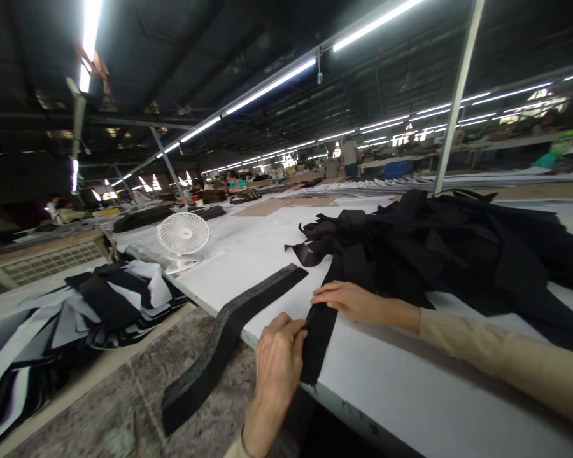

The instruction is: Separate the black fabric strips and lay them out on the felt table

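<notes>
The left hand [277, 356] is curled, its thumb and fingers pinched on the upper end of a narrow black fabric strip [319, 343], which runs across the edge of a white-topped table [410, 394] and hangs over it. The right hand [358, 302] lies open, fingers extended, its fingertips at the strip; no grip shows. The step in hand appears to be handling this strip, and moving it seems to call for a secure pinch. A wavy charcoal fabric band [222, 337] lies just beside, and a heap of black fabric pieces [434, 254] lies just beyond.
</notes>
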`<state>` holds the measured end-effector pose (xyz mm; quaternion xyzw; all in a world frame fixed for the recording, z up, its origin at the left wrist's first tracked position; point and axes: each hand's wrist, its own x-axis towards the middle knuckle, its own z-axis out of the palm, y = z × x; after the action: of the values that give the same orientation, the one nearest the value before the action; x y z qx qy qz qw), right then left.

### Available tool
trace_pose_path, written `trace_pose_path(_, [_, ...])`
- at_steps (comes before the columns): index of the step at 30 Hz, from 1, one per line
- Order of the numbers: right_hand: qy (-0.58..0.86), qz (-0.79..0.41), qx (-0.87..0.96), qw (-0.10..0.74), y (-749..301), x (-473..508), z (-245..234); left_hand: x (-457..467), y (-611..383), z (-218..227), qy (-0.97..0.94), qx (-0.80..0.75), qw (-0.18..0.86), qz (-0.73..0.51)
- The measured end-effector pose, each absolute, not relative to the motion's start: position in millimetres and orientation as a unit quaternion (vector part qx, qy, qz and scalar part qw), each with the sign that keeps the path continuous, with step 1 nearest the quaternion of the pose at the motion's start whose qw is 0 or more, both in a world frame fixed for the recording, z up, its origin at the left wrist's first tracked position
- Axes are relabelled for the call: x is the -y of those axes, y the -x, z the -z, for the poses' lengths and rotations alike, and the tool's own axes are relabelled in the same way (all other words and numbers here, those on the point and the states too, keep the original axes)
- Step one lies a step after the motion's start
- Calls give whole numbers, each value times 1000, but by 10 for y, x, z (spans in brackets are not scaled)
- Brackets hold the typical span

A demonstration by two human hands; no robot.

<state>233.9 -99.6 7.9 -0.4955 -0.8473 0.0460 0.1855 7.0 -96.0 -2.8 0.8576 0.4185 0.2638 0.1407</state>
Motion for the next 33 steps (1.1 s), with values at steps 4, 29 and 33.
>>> trace_pose_path(4, [487, -32, 860, 149, -2319, 1060, -148, 1002, -84, 79, -873, -410, 67, -255])
trace_pose_path(29, [487, -65, 844, 214, -2229, 1066, -76, 866, -4, 85, -838, -408, 182, -312])
trace_pose_path(33, [488, -73, 842, 216, -2209, 1078, -83, 932, -9, 167, -852, -389, 124, -327])
